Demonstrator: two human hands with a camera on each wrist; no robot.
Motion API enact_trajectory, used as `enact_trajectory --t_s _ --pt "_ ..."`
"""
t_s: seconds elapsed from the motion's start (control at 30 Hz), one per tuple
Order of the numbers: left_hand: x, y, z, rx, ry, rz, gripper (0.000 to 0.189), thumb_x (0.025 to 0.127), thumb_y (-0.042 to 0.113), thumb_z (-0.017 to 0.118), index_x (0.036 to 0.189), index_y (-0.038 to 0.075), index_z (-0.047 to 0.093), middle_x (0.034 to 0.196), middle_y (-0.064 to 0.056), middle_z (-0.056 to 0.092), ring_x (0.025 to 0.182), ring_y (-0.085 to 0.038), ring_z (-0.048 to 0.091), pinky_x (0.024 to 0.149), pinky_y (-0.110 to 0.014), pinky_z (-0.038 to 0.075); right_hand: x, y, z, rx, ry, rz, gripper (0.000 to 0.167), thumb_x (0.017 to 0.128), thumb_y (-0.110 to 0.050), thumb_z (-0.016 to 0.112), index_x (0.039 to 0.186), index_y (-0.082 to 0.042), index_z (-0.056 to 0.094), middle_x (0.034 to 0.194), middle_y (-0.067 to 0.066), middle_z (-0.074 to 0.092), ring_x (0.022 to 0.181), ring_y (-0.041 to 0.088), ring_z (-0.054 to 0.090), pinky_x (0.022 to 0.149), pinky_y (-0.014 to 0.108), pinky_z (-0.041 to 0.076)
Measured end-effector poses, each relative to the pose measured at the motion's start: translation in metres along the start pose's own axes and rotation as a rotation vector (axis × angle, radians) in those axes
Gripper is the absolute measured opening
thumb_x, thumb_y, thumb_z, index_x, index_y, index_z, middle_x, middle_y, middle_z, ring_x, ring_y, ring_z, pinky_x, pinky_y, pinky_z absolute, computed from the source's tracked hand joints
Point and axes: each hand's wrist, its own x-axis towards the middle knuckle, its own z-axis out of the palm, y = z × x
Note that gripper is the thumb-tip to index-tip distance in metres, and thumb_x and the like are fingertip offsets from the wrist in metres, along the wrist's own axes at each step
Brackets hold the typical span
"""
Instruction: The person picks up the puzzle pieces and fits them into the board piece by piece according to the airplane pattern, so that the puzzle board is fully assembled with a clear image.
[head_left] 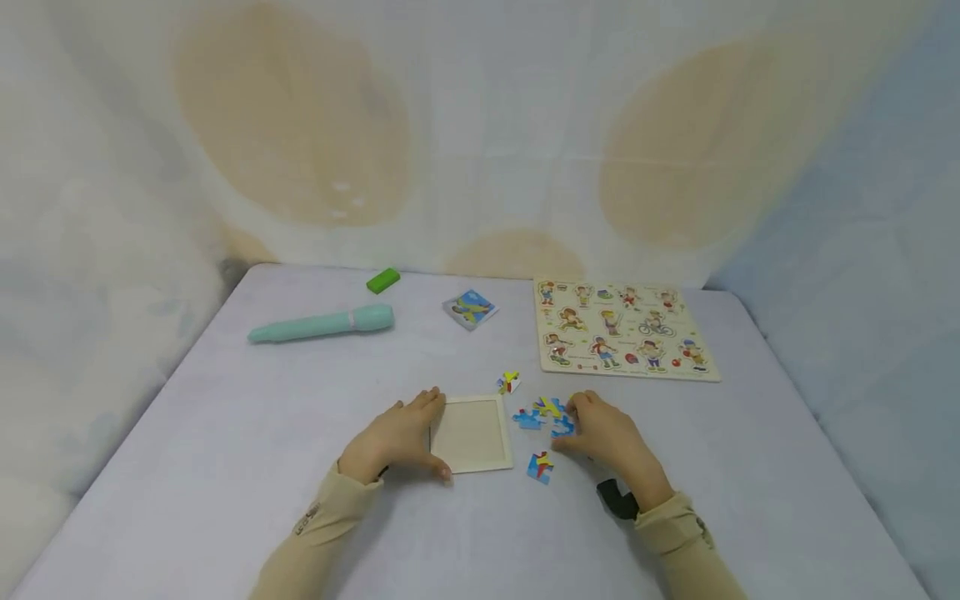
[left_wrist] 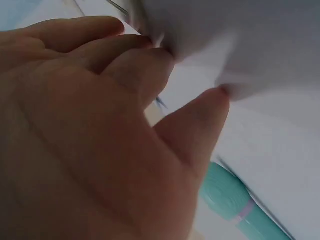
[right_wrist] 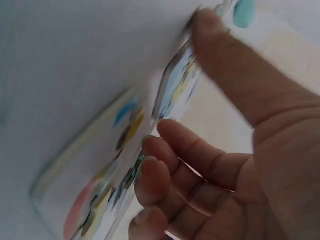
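In the head view a small square wooden puzzle tray (head_left: 471, 435) lies flat with its pale inside bare. My left hand (head_left: 401, 437) rests at its left side, fingers at the upper left corner and thumb by the lower left one. The left wrist view shows those fingers (left_wrist: 137, 70) and the thumb spread apart. Right of the tray lies a cluster of blue and yellow jigsaw pieces (head_left: 528, 419). My right hand (head_left: 611, 437) is at the cluster's right edge, thumb and fingers apart around a blue piece (head_left: 562, 427). A separate piece (head_left: 540, 467) lies nearer me.
More jigsaw pieces (head_left: 508, 382) lie beyond the tray's upper right corner. Farther back are a teal pen-shaped object (head_left: 322, 324), a green block (head_left: 383, 280) and a small square picture (head_left: 471, 308). A large picture puzzle board (head_left: 622, 329) lies at the back right.
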Motion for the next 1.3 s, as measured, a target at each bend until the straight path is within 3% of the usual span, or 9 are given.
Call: enact_trajectory --t_s 0.17,0.4,0.53,0.67,0.77,0.83,1.03,1.17,1.3 --pt "0.001 0.002 0.002 0.06 -0.005 0.043 0.123 0.057 0.041 0.091 0.151 -0.004 0.025 0.16 -0.018 0.021 0.149 -0.032 0.022 0.121 -0.051 0.023 0.004 -0.001 0.002 0.085 0.014 -0.028 0.035 0.079 -0.023 0.08 0.101 -0.006 0.058 0.1 0.005 0.057 0.085 0.017 0.054 0.077 0.035 0.052" --pt "0.004 -0.011 0.002 -0.027 -0.025 0.077 0.124 0.056 0.035 0.092 0.151 -0.003 0.024 0.161 -0.017 0.018 0.15 -0.032 0.018 0.123 -0.049 0.019 0.006 0.001 -0.004 0.222 -0.025 -0.065 0.028 0.084 -0.011 0.074 0.107 -0.007 0.057 0.083 0.003 0.057 0.072 0.015 0.048 0.06 0.025 0.041" --pt "0.004 -0.019 -0.001 -0.087 -0.023 0.093 0.122 0.057 0.031 0.093 0.151 -0.003 0.024 0.161 -0.016 0.018 0.15 -0.032 0.016 0.124 -0.049 0.016 0.011 -0.003 -0.008 0.219 0.013 -0.124 0.026 0.09 -0.008 0.065 0.116 -0.01 0.065 0.092 0.004 0.065 0.072 0.014 0.051 0.062 0.025 0.044" --pt "0.005 -0.023 -0.001 -0.112 -0.023 0.107 0.12 0.058 0.029 0.092 0.151 -0.003 0.024 0.161 -0.016 0.019 0.15 -0.031 0.017 0.124 -0.049 0.015 0.021 -0.012 -0.012 0.241 0.034 -0.139 0.013 0.09 -0.009 0.065 0.102 -0.01 0.071 0.096 0.003 0.07 0.073 0.013 0.053 0.064 0.025 0.046" --pt "0.005 -0.024 0.0 -0.105 -0.022 0.115 0.12 0.058 0.03 0.092 0.151 -0.002 0.024 0.161 -0.016 0.02 0.15 -0.031 0.018 0.124 -0.048 0.016 0.032 -0.025 -0.015 0.317 0.051 -0.125 0.004 0.088 -0.011 0.068 0.091 -0.009 0.068 0.086 0.003 0.068 0.07 0.014 0.053 0.061 0.025 0.044" --pt "0.006 -0.024 0.001 -0.099 -0.019 0.107 0.12 0.058 0.03 0.092 0.152 -0.002 0.023 0.161 -0.015 0.02 0.15 -0.03 0.017 0.124 -0.048 0.016 0.041 -0.037 -0.014 0.392 0.045 -0.105 0.007 0.087 -0.013 0.071 0.087 -0.008 0.065 0.081 0.003 0.066 0.068 0.014 0.055 0.059 0.025 0.045" --pt "0.003 -0.021 0.002 -0.065 0.0 0.071 0.125 0.054 0.036 0.093 0.151 -0.002 0.024 0.161 -0.016 0.018 0.151 -0.034 0.013 0.123 -0.051 0.016 0.063 -0.086 0.003 0.641 -0.074 -0.037 0.016 0.083 -0.014 0.075 0.082 -0.005 0.062 0.073 0.008 0.069 0.059 0.016 0.065 0.057 0.027 0.056" --pt "0.003 -0.015 0.003 -0.058 0.003 0.069 0.126 0.053 0.04 0.093 0.151 -0.002 0.025 0.161 -0.015 0.019 0.151 -0.033 0.013 0.123 -0.05 0.016 0.066 -0.111 0.023 0.704 -0.079 0.002 0.016 0.084 -0.009 0.074 0.086 0.0 0.06 0.068 0.011 0.069 0.047 0.011 0.064 0.05 0.026 0.057" --pt "0.002 -0.01 0.002 -0.051 -0.003 0.066 0.126 0.054 0.04 0.093 0.152 0.0 0.025 0.162 -0.013 0.019 0.151 -0.031 0.013 0.124 -0.049 0.015 0.065 -0.12 0.034 0.688 -0.064 0.012 0.017 0.085 -0.01 0.073 0.085 0.0 0.058 0.06 0.01 0.067 0.041 0.009 0.06 0.043 0.022 0.053"
